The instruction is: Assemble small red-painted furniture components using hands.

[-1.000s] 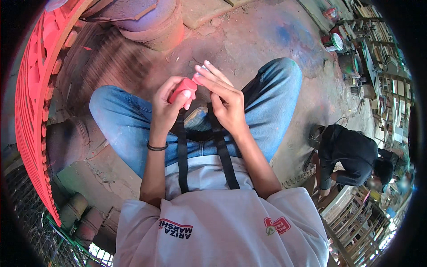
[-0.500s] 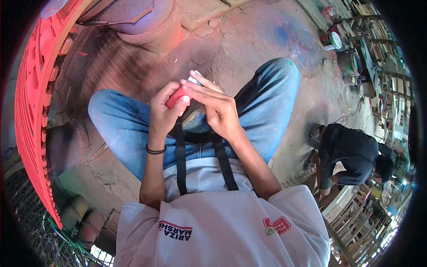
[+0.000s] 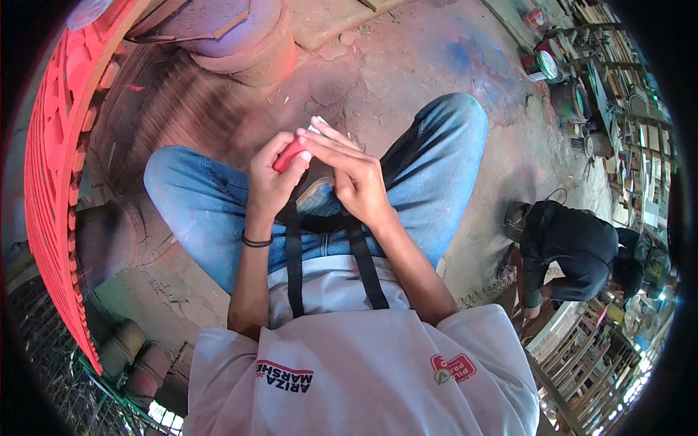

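Between the thumb and fingers of my left hand (image 3: 270, 173) is a small red piece (image 3: 289, 155), held above my lap. Its exact kind is hard to make out, since fingers cover much of it. My right hand (image 3: 359, 179) reaches across from the other side, its fingers bent over the far end of the red piece. A small whitish bit (image 3: 315, 129) shows at the right fingertips; whether it is a separate thing or part of the held piece I cannot tell. Both hands meet between my bent knees, in blue jeans (image 3: 443, 167).
A red slatted panel (image 3: 52, 167) curves along the left. A large stained, drum-like container (image 3: 251, 51) stands at the far left of the paint-marked floor (image 3: 392, 80). Paint cans (image 3: 539, 66) line the right, near a crouching person in dark clothes (image 3: 571, 240) beside wooden racks (image 3: 582, 356).
Both hands stay together on the red piece, with only a slight shift of the fingers. The person at the right has barely moved.
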### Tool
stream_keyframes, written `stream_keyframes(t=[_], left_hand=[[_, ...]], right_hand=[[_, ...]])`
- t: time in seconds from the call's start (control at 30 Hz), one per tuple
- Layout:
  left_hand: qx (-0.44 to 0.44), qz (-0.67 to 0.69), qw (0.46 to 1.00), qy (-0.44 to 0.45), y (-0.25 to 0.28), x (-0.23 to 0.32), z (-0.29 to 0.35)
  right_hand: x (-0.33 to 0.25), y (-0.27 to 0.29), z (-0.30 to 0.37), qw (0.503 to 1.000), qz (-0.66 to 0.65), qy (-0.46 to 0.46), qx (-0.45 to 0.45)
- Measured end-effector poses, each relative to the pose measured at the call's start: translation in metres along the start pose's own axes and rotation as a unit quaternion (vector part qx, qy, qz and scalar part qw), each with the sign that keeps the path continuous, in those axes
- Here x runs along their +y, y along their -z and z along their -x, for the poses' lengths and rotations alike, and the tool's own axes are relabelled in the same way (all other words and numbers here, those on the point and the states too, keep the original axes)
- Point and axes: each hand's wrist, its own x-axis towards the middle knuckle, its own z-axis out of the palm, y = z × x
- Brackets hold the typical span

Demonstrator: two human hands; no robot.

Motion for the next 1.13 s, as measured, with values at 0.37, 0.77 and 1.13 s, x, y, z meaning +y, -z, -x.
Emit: stream_keyframes(t=[0.37,0.77,1.13], left_hand=[[0.000,0.083,0.997,0.011,-0.001,0.013,-0.002],[0.018,0.058,0.998,-0.009,-0.002,0.007,0.003],[-0.015,0.206,0.977,0.047,0.001,0.000,0.004]], right_hand=[[-0.003,0.003,0.002,0.998,0.049,-0.040,-0.011],[-0.006,-0.001,0.000,0.999,-0.007,-0.044,0.003],[-0.016,0.001,0.007,0.998,-0.026,-0.062,-0.007]])
